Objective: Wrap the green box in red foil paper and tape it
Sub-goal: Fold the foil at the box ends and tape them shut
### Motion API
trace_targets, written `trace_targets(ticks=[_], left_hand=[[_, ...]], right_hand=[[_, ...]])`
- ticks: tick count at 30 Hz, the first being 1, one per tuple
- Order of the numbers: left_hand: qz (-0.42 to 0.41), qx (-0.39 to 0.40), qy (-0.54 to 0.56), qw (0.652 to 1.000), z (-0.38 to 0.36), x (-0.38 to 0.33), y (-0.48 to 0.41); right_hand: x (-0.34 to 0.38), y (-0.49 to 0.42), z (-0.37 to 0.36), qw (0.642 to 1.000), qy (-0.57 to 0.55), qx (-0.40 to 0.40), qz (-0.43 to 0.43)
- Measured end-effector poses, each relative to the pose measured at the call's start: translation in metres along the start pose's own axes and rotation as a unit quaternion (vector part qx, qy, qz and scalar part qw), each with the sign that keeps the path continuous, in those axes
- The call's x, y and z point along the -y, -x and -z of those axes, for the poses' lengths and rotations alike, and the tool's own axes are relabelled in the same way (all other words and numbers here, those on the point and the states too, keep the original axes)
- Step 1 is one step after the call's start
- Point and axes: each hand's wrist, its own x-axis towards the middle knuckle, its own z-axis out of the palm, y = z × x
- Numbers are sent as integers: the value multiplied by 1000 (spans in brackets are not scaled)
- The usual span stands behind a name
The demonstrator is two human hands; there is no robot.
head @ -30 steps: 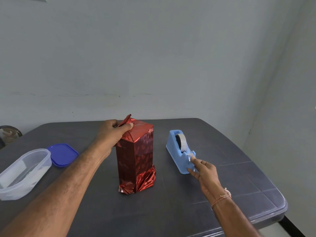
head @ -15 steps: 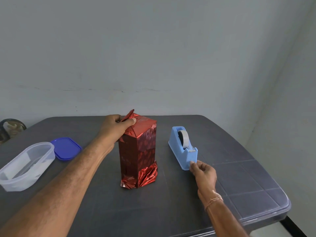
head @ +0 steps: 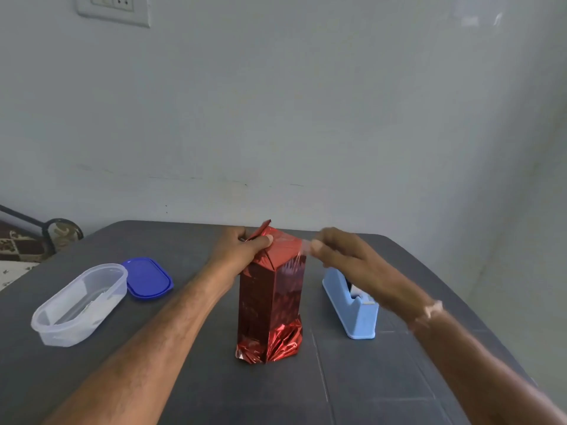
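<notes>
Table (head: 368, 394): box (head: 270, 302) upright mid-table, fully covered in red foil (head: 270, 345), no green showing. Foil crumpled and flared at the base. Clear tub (head: 79, 305) toward the left edge, blue lid (head: 147, 277) just behind it, touching or nearly. Blue dispenser (head: 352, 308) right of the box, apart from it. At the box top: left hand (head: 239, 250) grips the folded foil flap, thumb pressing it down. Right hand (head: 340, 250), motion-blurred, pinches a clear tape (head: 302, 245) strip at the top's right edge. Wall socket (head: 112, 7) top left.
</notes>
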Motion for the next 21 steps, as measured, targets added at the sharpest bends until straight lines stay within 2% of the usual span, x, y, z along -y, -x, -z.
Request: trace_targets(ticks=[3,8,21], left_hand=[[14,-5,13,1000,-1,-2,0],[26,-6,22,999,-1,0,-4],[26,-2,29,999,-1,4,-9]], right_hand=[[16,-43,4,992,80,97,32],[29,-84,-4,961,171,217,-9],[38,-100,-18,917,297,263,-30]])
